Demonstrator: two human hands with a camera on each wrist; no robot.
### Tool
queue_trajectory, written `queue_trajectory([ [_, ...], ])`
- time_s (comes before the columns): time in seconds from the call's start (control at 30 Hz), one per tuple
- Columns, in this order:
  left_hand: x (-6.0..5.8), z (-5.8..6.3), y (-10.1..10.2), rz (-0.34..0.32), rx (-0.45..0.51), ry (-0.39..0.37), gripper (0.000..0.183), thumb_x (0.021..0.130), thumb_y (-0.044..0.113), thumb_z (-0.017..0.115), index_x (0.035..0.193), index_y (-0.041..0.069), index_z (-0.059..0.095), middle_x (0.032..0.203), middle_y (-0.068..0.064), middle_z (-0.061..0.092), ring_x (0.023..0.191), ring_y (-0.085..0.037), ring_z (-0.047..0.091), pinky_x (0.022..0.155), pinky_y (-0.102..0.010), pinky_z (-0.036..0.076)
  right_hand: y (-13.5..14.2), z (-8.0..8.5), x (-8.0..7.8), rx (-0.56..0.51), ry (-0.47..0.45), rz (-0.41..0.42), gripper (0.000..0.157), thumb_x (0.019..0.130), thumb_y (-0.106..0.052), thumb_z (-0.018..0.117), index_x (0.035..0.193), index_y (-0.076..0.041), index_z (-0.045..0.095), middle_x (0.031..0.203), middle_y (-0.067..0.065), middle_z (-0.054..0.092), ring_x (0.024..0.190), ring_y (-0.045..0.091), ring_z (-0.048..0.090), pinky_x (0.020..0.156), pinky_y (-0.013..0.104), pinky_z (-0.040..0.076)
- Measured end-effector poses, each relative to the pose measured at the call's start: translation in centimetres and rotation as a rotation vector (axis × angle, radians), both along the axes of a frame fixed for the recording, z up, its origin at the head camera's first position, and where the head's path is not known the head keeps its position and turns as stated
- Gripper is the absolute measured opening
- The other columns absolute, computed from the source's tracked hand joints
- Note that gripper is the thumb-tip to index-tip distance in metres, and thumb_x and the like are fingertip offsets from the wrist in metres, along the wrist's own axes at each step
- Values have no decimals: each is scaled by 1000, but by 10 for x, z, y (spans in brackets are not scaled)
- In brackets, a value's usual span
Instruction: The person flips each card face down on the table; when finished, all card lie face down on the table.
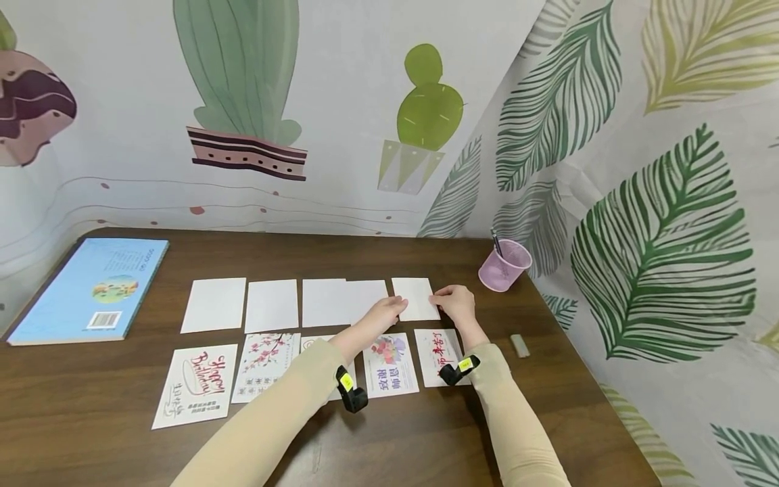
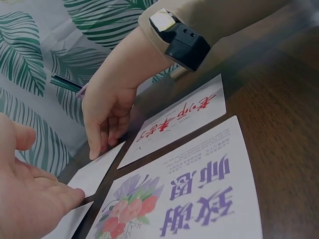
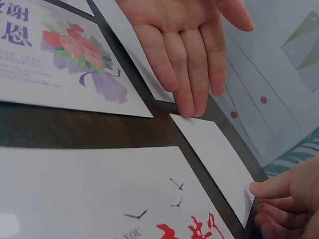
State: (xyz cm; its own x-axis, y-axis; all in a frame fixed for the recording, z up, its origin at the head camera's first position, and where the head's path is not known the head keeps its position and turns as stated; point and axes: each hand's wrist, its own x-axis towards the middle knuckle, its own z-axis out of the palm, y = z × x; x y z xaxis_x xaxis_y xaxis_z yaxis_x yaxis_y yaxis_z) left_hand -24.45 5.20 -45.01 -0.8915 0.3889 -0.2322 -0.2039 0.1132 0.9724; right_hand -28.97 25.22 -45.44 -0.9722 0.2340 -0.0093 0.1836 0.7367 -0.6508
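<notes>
A blank white card (image 1: 416,299) lies at the right end of the back row in the head view. My left hand (image 1: 385,312) is at its left edge, fingers extended; the right wrist view shows those straight fingertips (image 3: 192,107) right at the card's corner. At the opposite edge, my right hand (image 1: 458,303) pinches the card's side, its other fingers curled under, as seen in the right wrist view. Just in front lie a card with red lettering (image 1: 433,345), partly covered by the right wrist, and a flower-bouquet card (image 1: 391,365).
Several more blank white cards (image 1: 213,306) continue the back row leftwards. The front row includes a Happy Birthday card (image 1: 196,385) and a blossom card (image 1: 265,362). A blue book (image 1: 79,291) lies left; a pink pen cup (image 1: 504,269) and small grey-green block (image 1: 520,345) are right.
</notes>
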Motion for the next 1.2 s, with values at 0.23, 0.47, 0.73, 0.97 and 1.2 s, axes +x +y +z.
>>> queue_trajectory([
  [0.23, 3, 7, -9, 30, 72, 73, 48, 102, 19, 48, 142, -6, 44, 142, -24, 51, 127, -37, 54, 110, -44, 43, -15, 12, 3, 4, 62, 35, 22, 82, -20, 75, 95, -2, 75, 89, 15, 73, 80, 25, 65, 65, 28, 48],
  [0.47, 12, 16, -50, 47, -192, 260, 33, 95, 12, 59, 123, -4, 62, 115, -20, 69, 96, -29, 70, 86, -35, 58, -58, 30, 11, -62, 105, 168, 18, 81, -14, 76, 95, -2, 75, 87, 13, 73, 76, 22, 65, 62, 23, 48],
  [0.73, 27, 38, -148, -83, -511, 403, 35, 92, 15, 61, 121, -6, 62, 113, -22, 68, 105, -35, 65, 93, -46, 53, -125, 45, 24, -96, 107, 363, 16, 81, -11, 76, 96, -3, 74, 88, 12, 73, 84, 25, 67, 69, 28, 53],
  [0.97, 44, 40, -242, -125, -617, 411, 42, 89, 18, 69, 121, -8, 61, 110, -22, 69, 103, -36, 65, 87, -48, 55, -186, 42, 43, -78, 49, 553, 17, 82, -13, 76, 98, -6, 73, 87, 7, 71, 76, 16, 62, 62, 21, 48],
  [1.2, 60, 30, -301, -130, -689, 345, 50, 82, 22, 78, 121, -6, 62, 116, -22, 67, 104, -37, 65, 87, -50, 55, -231, 33, 61, -85, -9, 635, 16, 83, -13, 76, 98, -7, 73, 81, 1, 66, 71, 9, 55, 59, 18, 44],
])
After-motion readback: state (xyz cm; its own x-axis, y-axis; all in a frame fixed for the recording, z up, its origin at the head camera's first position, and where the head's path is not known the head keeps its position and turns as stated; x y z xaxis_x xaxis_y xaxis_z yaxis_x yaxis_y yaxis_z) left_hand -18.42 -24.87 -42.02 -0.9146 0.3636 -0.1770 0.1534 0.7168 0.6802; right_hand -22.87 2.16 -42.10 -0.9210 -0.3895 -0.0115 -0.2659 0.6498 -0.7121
